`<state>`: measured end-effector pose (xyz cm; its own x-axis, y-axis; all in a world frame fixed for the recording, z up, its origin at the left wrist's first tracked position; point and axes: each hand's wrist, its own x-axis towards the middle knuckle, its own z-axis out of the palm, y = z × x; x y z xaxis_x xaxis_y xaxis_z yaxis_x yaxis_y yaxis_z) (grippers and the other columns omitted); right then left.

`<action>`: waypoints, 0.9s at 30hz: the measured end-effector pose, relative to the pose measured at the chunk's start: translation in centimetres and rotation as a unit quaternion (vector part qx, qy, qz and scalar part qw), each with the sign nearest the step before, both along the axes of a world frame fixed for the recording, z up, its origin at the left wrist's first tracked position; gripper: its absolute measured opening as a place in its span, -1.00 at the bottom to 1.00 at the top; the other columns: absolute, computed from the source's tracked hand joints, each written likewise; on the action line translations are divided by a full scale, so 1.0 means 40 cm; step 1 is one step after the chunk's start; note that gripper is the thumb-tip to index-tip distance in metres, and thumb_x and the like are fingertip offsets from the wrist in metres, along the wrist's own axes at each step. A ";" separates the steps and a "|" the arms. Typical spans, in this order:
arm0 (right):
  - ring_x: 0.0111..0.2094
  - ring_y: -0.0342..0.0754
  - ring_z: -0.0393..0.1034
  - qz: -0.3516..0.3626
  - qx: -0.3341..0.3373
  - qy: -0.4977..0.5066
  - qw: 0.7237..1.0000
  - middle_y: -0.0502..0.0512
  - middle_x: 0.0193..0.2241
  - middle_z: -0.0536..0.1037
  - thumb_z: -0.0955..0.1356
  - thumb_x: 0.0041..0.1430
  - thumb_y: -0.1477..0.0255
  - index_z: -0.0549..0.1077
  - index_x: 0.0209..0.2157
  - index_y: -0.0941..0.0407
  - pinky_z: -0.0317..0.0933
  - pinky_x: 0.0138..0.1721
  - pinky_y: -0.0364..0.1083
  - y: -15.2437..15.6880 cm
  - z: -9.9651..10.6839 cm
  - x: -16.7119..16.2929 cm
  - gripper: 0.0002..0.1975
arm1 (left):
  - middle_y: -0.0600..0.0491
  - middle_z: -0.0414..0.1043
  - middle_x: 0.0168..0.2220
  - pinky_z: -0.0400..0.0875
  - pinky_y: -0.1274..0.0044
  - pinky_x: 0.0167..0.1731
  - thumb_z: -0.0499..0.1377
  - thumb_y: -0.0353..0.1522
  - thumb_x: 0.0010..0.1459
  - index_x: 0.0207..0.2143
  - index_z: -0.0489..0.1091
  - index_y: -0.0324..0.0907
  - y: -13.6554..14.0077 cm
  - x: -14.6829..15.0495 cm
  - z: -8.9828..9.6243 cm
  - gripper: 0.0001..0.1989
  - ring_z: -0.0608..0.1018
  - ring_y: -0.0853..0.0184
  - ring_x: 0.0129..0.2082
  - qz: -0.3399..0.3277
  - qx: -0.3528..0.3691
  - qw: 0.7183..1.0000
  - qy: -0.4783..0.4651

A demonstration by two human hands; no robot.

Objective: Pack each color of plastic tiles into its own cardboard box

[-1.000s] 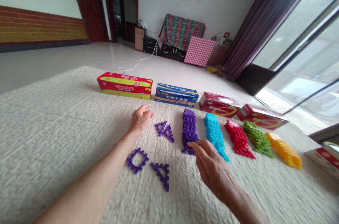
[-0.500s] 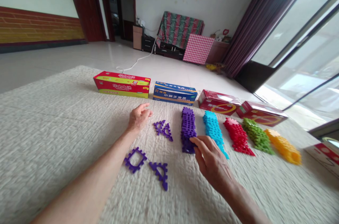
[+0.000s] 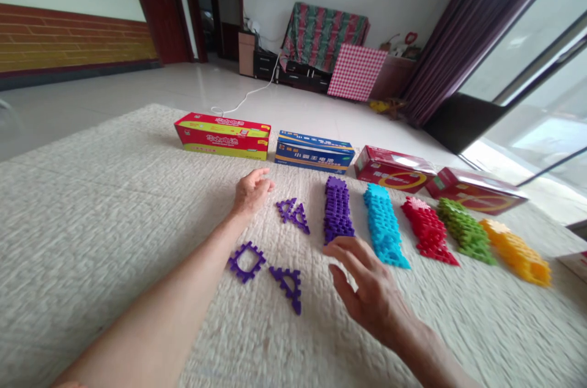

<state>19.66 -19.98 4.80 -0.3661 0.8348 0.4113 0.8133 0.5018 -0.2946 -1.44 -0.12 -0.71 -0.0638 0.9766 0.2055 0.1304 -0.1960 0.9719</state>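
My right hand is at the near end of a purple stack of interlocking plastic tiles, thumb and fingers apart with nothing seen between them. It hides part of the stack's near end. On the mat, my left hand rests with loosely bent fingers slightly apart, holding nothing visible. Just right of it lie two small purple triangle tiles. Nearer to me are a purple square frame tile and a larger purple triangle tile.
Right of the purple stack run cyan tiles, red tiles, green tiles and yellow tiles. Behind stand a red-and-yellow box, a blue box and two dark red boxes on the textured mat.
My right hand's thumb and fingers have spread apart at the near end of the purple stack. The view has shifted slightly; the left hand and loose tiles keep their places.
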 end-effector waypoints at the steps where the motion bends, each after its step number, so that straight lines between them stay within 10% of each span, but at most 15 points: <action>1: -0.05 -0.02 0.34 0.031 -0.036 0.007 0.999 0.18 -0.06 0.40 0.24 0.18 0.57 0.34 -0.02 0.07 0.31 -0.07 0.01 -0.008 0.006 -0.018 -0.67 | 0.01 0.53 -0.46 0.43 0.54 -0.43 0.10 -0.33 -0.05 -0.06 0.41 -0.27 0.001 0.000 0.000 -0.55 0.57 0.31 -0.44 0.001 0.000 1.000 0.000; 6: 0.09 0.02 0.24 0.104 -0.151 0.006 0.983 0.20 0.09 0.33 0.33 0.10 0.50 0.31 0.03 0.09 0.22 0.09 0.06 -0.032 0.015 -0.082 -0.58 | 0.00 0.53 -0.45 0.42 0.55 -0.43 0.10 -0.34 -0.05 -0.05 0.40 -0.28 0.000 0.002 0.005 -0.53 0.56 0.32 -0.44 0.003 -0.006 1.000 0.001; 27: -0.06 -0.02 0.32 0.134 -0.095 -0.051 0.985 0.12 -0.05 0.42 0.28 0.17 0.59 0.40 -0.19 0.09 0.27 -0.04 0.01 0.090 -0.010 -0.253 -0.81 | 0.01 0.51 -0.45 0.39 0.58 -0.46 0.08 -0.34 -0.03 -0.03 0.39 -0.29 -0.020 0.005 0.028 -0.53 0.55 0.35 -0.44 0.005 -0.021 0.999 -0.029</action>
<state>9.55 -16.36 4.39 -0.6154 0.7608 0.2063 0.6890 0.6463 -0.3281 -1.23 -0.93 0.40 -0.0832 0.9836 0.1598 0.0761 -0.1536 0.9852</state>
